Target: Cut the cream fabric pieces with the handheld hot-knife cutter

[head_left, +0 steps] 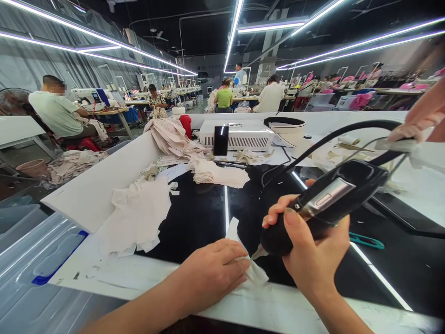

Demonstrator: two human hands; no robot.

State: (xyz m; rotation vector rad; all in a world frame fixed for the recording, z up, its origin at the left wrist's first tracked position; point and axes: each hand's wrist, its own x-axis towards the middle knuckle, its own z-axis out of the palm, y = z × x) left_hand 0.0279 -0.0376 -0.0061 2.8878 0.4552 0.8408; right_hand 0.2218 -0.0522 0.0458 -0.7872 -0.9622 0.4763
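While the glossy black surface fills the middle of the frame, a loose pile of cream fabric pieces lies at its centre-left. Lower right, the right hand is clenched around a black corded handheld tool, its rounded tip down beside a small white fabric piece. The left hand, at lower centre, presses flat on that piece, fingers spread and grasping nothing.

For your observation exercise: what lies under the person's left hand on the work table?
A small pale fabric piece lies under the left hand, its edge sticking out towards the black tool's tip. The part beneath the palm is hidden.
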